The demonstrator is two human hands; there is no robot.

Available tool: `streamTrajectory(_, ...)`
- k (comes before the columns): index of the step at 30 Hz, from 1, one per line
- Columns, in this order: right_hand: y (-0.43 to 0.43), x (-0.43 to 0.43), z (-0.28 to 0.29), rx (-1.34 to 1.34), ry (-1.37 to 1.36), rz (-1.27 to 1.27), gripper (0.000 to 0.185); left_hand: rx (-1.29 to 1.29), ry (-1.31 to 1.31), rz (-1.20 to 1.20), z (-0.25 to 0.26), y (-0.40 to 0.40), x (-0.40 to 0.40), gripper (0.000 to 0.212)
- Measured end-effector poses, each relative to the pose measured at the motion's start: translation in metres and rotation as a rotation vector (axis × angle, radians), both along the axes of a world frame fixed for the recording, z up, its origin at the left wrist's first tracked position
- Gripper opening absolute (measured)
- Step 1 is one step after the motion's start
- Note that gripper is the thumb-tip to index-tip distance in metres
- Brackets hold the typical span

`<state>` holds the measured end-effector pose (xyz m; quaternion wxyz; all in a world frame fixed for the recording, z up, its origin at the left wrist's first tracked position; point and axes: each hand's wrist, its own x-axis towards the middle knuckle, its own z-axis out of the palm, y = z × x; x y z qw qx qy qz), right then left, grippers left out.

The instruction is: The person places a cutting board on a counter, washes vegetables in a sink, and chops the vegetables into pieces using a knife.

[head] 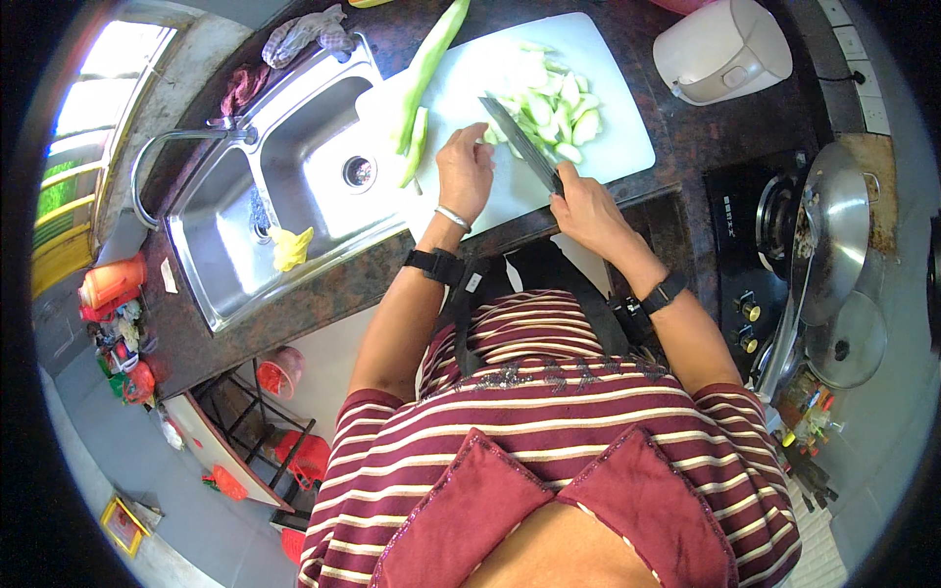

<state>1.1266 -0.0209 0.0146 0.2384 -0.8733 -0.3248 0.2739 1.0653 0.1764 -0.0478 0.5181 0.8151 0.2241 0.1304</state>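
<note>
My right hand (592, 213) grips the dark handle of a kitchen knife (514, 136), its blade pointing up and left across the board. My left hand (467, 169) is over the white cutting board (625, 140) with fingers curled close to the blade; whether a piece is pinched in them cannot be told. Beyond the blade lies a heap of pale green sliced gourd (551, 110), partly washed out by glare. A long pale green gourd (434, 62) rests along the board's left side, and a shorter length of gourd (416, 147) lies against it.
The board's left end juts over a double steel sink (309, 147) with a curved faucet (173, 136) and a yellow cloth or bag (292, 248) on its rim. At right are a white electric kettle (724, 51), a black gas stove (724, 220) and a tilted steel wok (838, 235).
</note>
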Motion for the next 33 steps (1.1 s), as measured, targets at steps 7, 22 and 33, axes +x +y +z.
streamTrajectory(7, -0.007, -0.011, 0.009, 0.054, 0.057, -0.001, 0.027, 0.625, 0.009, 0.188, 0.024, 0.019, -0.046, 0.026)
streamTrajectory(22, 0.009, -0.013, -0.003, -0.035, 0.090, -0.025, 0.028, 0.506, 0.160, 0.088, 0.004, 0.013, -0.079, 0.028)
streamTrajectory(33, 0.021, -0.028, 0.006, 0.164, -0.143, -0.050, 0.025, 0.372, 0.192, -0.009, 0.010, -0.006, -0.074, 0.054)
